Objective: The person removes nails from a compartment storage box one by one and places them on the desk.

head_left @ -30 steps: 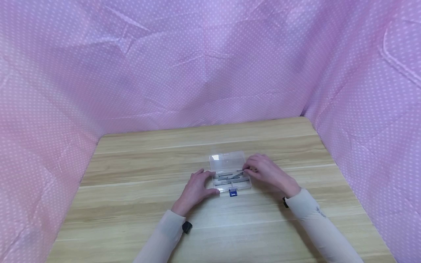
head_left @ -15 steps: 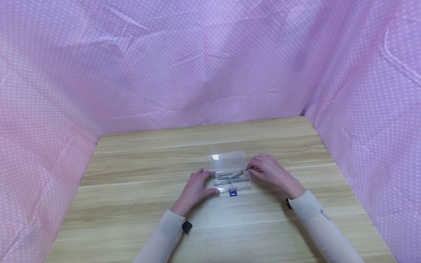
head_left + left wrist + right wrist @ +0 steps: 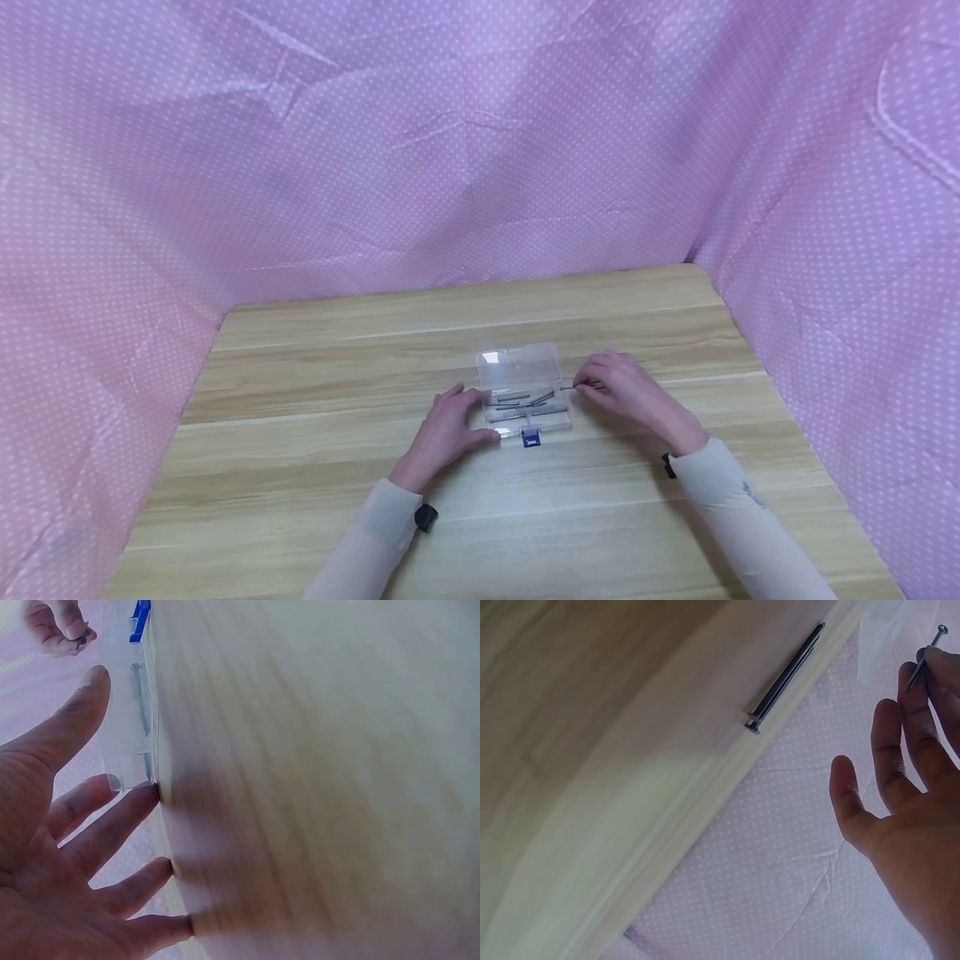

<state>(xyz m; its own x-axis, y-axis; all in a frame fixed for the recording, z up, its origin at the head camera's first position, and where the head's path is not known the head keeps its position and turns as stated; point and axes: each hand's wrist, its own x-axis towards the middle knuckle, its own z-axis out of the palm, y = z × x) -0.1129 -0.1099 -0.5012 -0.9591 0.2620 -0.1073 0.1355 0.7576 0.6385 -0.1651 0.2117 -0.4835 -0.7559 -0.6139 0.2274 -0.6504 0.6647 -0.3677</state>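
Note:
A clear plastic box (image 3: 517, 367) lies on the table with its lid raised at the back and a blue latch (image 3: 531, 437) at its front. Several nails (image 3: 513, 398) rest inside, some crossing one another. At the box's left end my left hand (image 3: 446, 429) holds it, thumb at the near corner and index finger at the far one. Just right of the box, my right hand (image 3: 622, 392) pinches a nail (image 3: 941, 631) between thumb and fingertips, its head sticking out. Beneath that hand, what looks like a pair of nails (image 3: 786, 679) lies side by side on the table.
The wooden table (image 3: 337, 350) extends around the box on all sides. Pink dotted cloth (image 3: 360, 167) hangs behind it and along both sides. A dark wrist device (image 3: 426, 518) sits at the left sleeve.
My right hand has moved to the right, away from the box, carrying the pinched nail out past the box's right edge. The left hand has stayed at the box.

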